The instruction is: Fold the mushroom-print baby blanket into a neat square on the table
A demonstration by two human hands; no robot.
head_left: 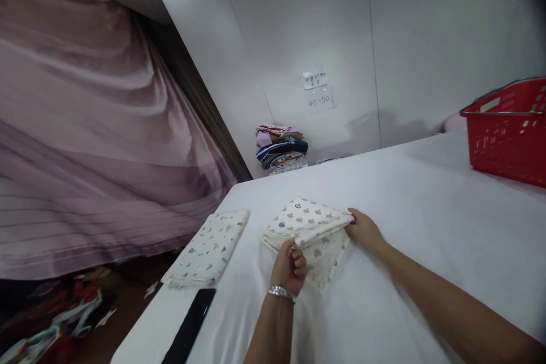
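Observation:
A white cloth [305, 219] with grey apple-like prints and a few red and blue ones lies partly folded at the middle of the white-covered table. My left hand [290, 267], with a metal band at the wrist, pinches its near edge. At the cloth's right corner, my right hand [362, 230] is closed on the edge, fingers partly hidden by the fabric. A loose flap of the cloth hangs down between the two hands onto the table. To the left, a second printed white cloth [209, 247] lies folded flat, touched by neither hand.
A black flat object [191, 324] lies at the table's near left edge. The red basket [507, 142] stands at the far right. Folded clothes [281, 148] are stacked by the wall, under paper signs [318, 91]. A pinkish curtain [94, 125] hangs on the left above cluttered floor.

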